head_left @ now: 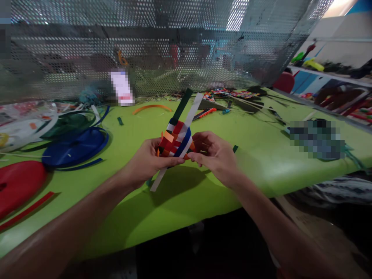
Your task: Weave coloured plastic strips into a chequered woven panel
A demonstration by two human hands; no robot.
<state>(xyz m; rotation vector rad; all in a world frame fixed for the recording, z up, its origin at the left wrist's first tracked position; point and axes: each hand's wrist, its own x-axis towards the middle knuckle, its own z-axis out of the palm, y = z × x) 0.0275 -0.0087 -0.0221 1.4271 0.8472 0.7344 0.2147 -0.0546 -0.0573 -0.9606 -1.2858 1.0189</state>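
A small woven piece (175, 141) of red, orange, white and blue plastic strips is held above the green table (255, 162). A white strip (192, 112) and a dark green strip (182, 104) stick up from it, and the white strip's tail hangs below. My left hand (148, 159) grips the piece from the left, thumb along its lower edge. My right hand (215, 153) pinches its right side with closed fingers.
A blue strip coil (74, 146), a dark green coil (65, 123) and a red coil (19, 185) lie at the left. An orange strip (151, 107) and woven scraps (232, 93) lie at the back, before a perforated metal screen (162, 50). Shelves stand at the right.
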